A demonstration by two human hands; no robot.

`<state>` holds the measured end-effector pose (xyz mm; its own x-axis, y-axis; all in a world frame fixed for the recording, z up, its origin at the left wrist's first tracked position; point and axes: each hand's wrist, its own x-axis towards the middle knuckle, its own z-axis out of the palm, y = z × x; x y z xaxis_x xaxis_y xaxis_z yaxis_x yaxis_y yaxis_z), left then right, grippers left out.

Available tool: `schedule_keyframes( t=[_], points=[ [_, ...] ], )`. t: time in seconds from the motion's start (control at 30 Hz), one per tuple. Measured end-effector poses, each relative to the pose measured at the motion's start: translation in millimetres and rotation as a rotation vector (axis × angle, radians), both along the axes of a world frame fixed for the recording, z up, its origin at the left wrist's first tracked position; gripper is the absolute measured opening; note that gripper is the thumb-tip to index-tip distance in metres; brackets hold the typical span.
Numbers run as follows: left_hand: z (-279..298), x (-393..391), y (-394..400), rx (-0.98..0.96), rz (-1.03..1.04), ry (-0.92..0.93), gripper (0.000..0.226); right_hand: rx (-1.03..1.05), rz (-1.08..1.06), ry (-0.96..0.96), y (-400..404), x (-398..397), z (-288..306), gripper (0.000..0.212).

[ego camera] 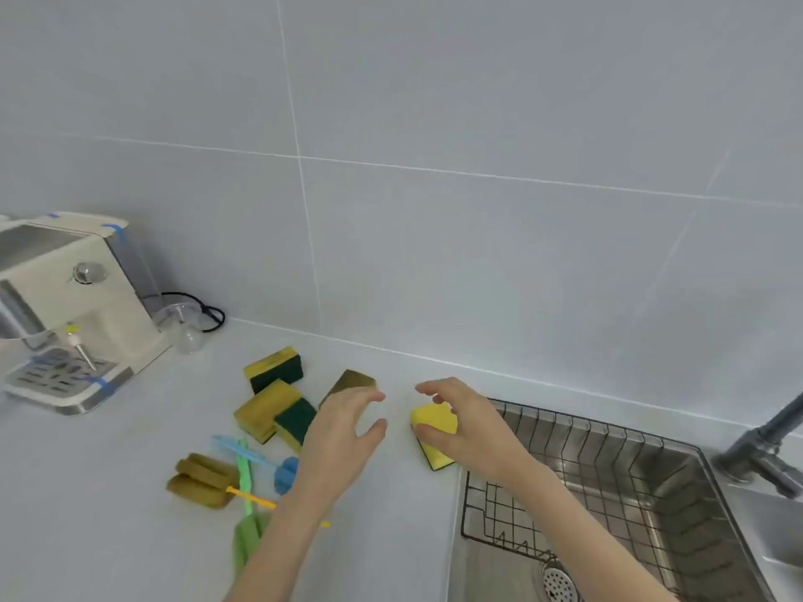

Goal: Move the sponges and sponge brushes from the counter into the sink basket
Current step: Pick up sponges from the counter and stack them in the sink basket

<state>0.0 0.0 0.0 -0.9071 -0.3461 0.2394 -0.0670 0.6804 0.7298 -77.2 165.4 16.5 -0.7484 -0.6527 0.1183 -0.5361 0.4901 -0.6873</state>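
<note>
My right hand grips a bright yellow sponge with a dark underside, just left of the black wire sink basket. My left hand hovers open over the counter with fingers spread, near a brownish sponge. More yellow-and-green sponges lie to the left: one at the back, two side by side. Closer to me lie sponge brushes: an olive-headed one with an orange handle, a blue one and a green one.
A white coffee machine stands at the far left with a clear cup and black cord beside it. The steel sink holds the basket along its back; a grey faucet rises at the right. Tiled wall behind.
</note>
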Motion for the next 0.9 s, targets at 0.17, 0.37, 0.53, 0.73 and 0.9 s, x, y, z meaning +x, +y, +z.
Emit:
schedule_keyframes(
  t=[0.17, 0.37, 0.53, 0.73, 0.9],
  points=[
    [-27, 15, -59, -0.182, 0.022, -0.071, 0.025, 0.042, 0.003, -0.029, -48, 0, -27, 0.036],
    [-49, 18, -132, -0.205, 0.060, -0.136, 0.039, 0.059, -0.021, -0.068, -112, -2, -60, 0.040],
    [-70, 6, -181, -0.200, 0.029, -0.250, 0.051, 0.096, -0.114, -0.129, -160, -19, -74, 0.050],
    [-97, -14, -212, -0.306, -0.111, -0.442, 0.064, 0.277, -0.150, -0.082, -180, -52, -96, 0.068],
    [-114, -27, -219, -0.333, -0.083, -0.525, 0.062, 0.498, -0.135, -0.078, -185, -84, -115, 0.088]
  ],
)
